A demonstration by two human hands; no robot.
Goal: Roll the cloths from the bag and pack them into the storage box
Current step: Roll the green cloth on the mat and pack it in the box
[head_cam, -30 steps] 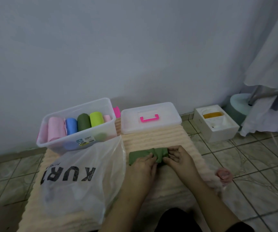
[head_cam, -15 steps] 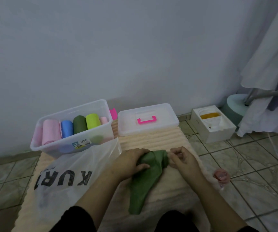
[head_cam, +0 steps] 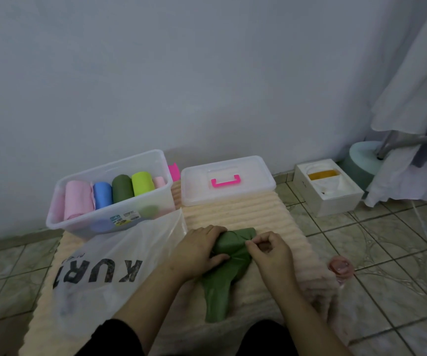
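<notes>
A dark green cloth (head_cam: 226, 271) lies on the peach ribbed mat (head_cam: 243, 209), bunched at its far end with a loose tail trailing toward me. My left hand (head_cam: 197, 249) grips the bunched end from the left. My right hand (head_cam: 269, 250) pinches the cloth's right edge. The clear storage box (head_cam: 84, 219) stands at the back left and holds several rolled cloths: pink, blue, dark green, lime and pale pink. A translucent plastic bag (head_cam: 109, 271) printed with black letters lies in front of the box.
The box's clear lid (head_cam: 229, 183) with a pink handle lies behind the cloth. A white open carton (head_cam: 328, 187) sits on the tiled floor at right. Hanging fabric and a round stand base (head_cam: 361, 160) fill the far right. A small pink cup (head_cam: 340, 267) sits beside the mat.
The tight green roll under both hands has come undone. Its tail now trails toward me, and my left hand has shifted to grip the bunched end.
</notes>
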